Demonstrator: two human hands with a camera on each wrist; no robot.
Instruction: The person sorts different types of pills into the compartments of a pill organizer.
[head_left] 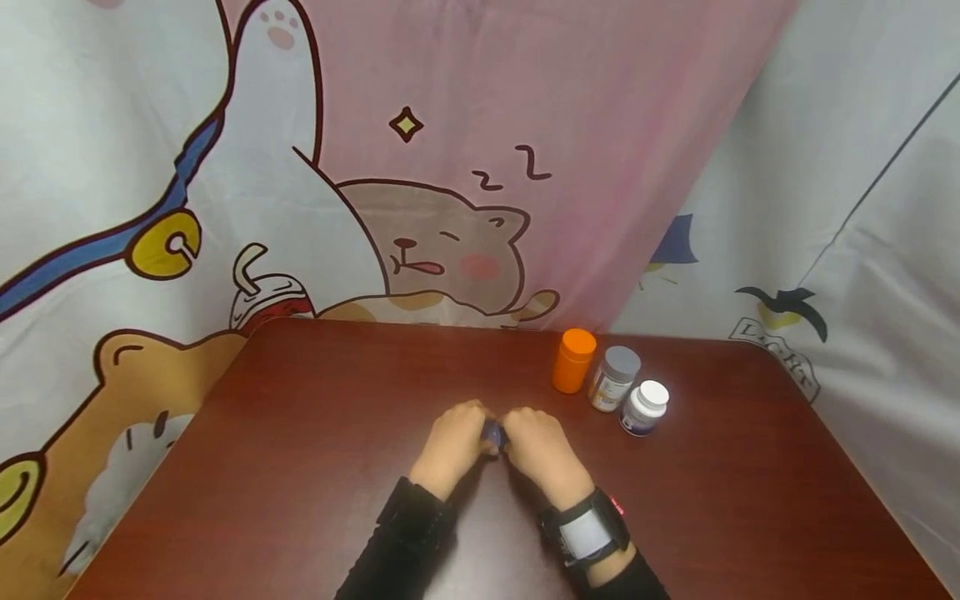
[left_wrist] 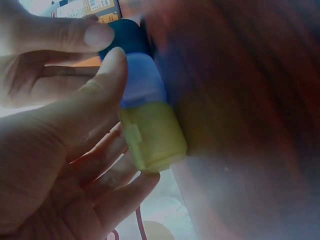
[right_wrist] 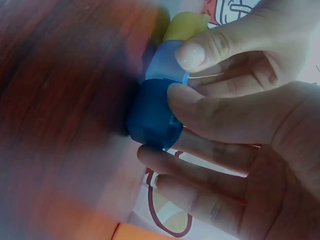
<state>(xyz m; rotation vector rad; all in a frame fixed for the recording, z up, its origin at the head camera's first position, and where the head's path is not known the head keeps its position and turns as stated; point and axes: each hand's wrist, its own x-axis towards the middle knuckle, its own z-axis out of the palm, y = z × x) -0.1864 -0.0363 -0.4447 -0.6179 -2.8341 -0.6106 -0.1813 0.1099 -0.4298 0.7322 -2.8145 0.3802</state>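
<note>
Case [head_left: 492,435] of three coloured segments is lying between my two grips: the left grip [head_left: 452,440] is pinching it at the pale middle segment [left_wrist: 145,80], and the right grip [head_left: 543,450] is pinching the dark blue segment [right_wrist: 150,115] next to that. I am judging it light and stiff, probably hard plastic, and its smooth faces are likely offering little friction. Any joints between segments are seeming the weaker spots to me, so I am favouring thumb against fingers on the broad sides, one segment per grip, with only modest pressure.

From the head view I am getting just a bluish sliver between the grips; the wrist views are revealing the yellow segment [left_wrist: 157,135] on the left grip's side, with what is looking like a small raised tab [left_wrist: 133,137]. I am not managing to tell whether the case is touching the counter [head_left: 337,392]. Only the head view is showing whole the orange bottle [head_left: 574,361], grey-capped bottle [head_left: 615,379] and white bottle [head_left: 644,408], all standing beyond and rightward of the right grip.
</note>
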